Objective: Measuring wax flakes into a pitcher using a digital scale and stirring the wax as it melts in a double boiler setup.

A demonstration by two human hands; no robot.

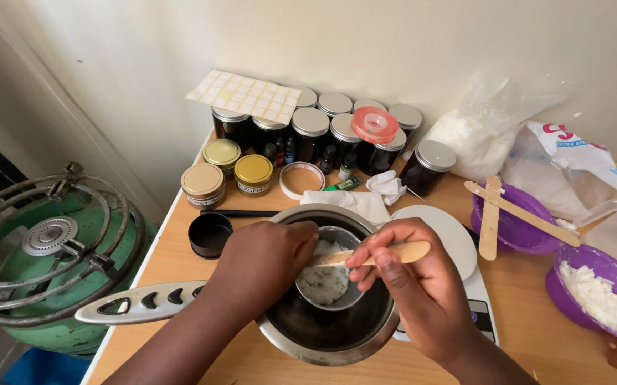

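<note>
Small metal cup (330, 281) of white flakes, seated inside the large steel pot (322, 335) at the front table (180, 264) edge.
We grip the cup rim with our left hand (262, 267); our right hand (412, 281) pinches a wooden stick (383, 254) into the flakes; the pot handle (141, 303) overhangs the left edge beside the gas burner (44, 249); jars (312, 132) crowd the wall; open room is scant; our hands hide part of the cup; the purple bowl (597, 296) is cut off.

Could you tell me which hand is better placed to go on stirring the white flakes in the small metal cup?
Right. The right hand already holds the wooden stick with its tip in the white flakes, while the left hand grips the small metal cup over the large pot.
</note>
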